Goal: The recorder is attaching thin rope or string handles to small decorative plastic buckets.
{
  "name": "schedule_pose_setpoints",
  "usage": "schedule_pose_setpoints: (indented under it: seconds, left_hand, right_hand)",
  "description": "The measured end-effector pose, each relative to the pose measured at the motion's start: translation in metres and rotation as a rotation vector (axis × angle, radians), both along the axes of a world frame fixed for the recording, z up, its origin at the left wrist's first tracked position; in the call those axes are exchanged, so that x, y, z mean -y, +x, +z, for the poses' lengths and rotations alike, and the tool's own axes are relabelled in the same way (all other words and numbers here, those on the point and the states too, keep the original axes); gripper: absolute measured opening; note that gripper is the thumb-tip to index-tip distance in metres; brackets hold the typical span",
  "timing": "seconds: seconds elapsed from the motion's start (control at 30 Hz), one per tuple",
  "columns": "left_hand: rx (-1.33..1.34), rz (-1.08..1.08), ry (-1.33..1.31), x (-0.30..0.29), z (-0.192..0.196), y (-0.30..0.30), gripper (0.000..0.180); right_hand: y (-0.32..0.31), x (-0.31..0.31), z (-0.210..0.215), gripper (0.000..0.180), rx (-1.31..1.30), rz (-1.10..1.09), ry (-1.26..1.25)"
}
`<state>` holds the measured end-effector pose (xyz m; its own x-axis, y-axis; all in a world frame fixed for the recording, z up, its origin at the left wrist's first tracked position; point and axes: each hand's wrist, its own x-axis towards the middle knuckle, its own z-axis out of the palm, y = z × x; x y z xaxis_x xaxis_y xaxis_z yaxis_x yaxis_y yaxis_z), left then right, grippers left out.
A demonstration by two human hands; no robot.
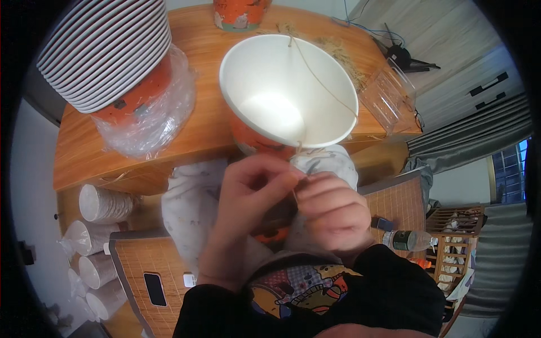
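A round paper bucket (270,104), white inside and orange outside, stands at the table's near edge and tips toward me. Thin brown twine (319,81) runs from its far rim across the opening and down to the near rim. Just below that near rim, my left hand (253,188) pinches the twine's end between thumb and forefinger. Close against it, my right hand (335,211) is curled with its fingers closed on the same twine. The fingers partly cover the twine there, so whether it is knotted cannot be made out.
Nested white-rimmed buckets (107,53) rise at the left above crumpled clear plastic wrap (163,115). Another orange bucket (239,14) stands at the back. Loose twine strands (342,59) and a clear plastic box (389,98) lie right. Lower down are a phone (155,289) and a bottle (408,241).
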<state>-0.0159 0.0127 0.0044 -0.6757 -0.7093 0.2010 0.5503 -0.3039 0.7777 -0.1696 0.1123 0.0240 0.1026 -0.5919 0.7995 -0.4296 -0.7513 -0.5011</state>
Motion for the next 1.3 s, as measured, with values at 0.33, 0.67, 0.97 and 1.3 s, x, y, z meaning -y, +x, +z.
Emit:
schedule_pose_setpoints:
  seconds: [0.33,0.67,0.97,1.3]
  left_hand:
    - [0.157,0.006,-0.054,0.010,0.000,0.005,0.012]
    - [0.218,0.117,-0.411,0.020,-0.004,0.006,0.019]
    - [0.330,0.365,-0.311,0.005,-0.004,0.002,0.019]
    - [0.164,0.273,-0.145,-0.005,-0.004,-0.001,0.014]
  right_hand:
    - [0.001,0.019,-0.004,0.031,-0.244,-0.674,-0.131]
    - [-0.001,0.026,-0.009,0.034,-0.069,-0.566,-0.071]
    - [0.009,0.016,-0.013,0.051,0.297,-0.193,0.170]
    - [0.007,0.012,-0.011,0.039,0.054,-0.360,0.081]
